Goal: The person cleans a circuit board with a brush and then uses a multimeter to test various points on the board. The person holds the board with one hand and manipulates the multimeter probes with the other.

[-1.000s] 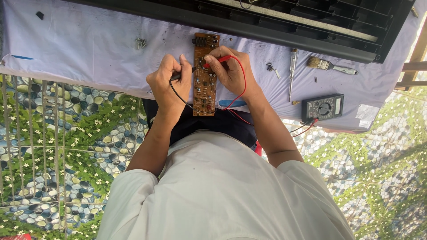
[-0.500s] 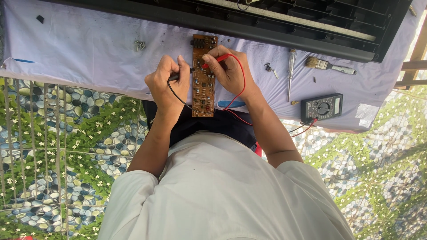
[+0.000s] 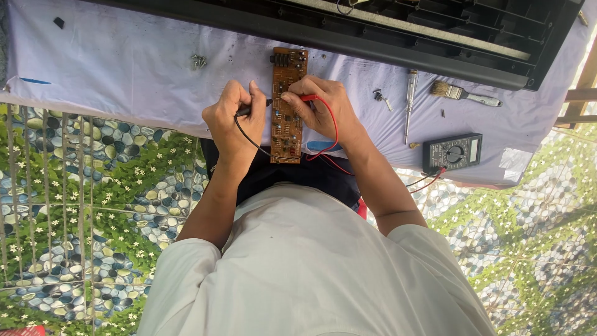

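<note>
A long brown circuit board [image 3: 288, 106] is laid flat on the pale cloth [image 3: 124, 62] between the 2 hands. A black probe [image 3: 249, 110] is pinched in the left hand [image 3: 235, 118], its tip held at the board's left edge; a red probe [image 3: 305, 98] is gripped in the right hand [image 3: 323, 106], pressed onto the copper face. Probing appears underway, not finished. Thin red and black leads are run to the boxy dark multimeter [image 3: 453, 151], well right of the right hand, beyond a slim screwdriver [image 3: 409, 102] and bristled brush [image 3: 463, 93].

Bright, even daylight; soft shadows under hands [image 3: 236, 118] on cloth [image 3: 124, 68]; sharp focus (slight edge softness), no glare.
</note>
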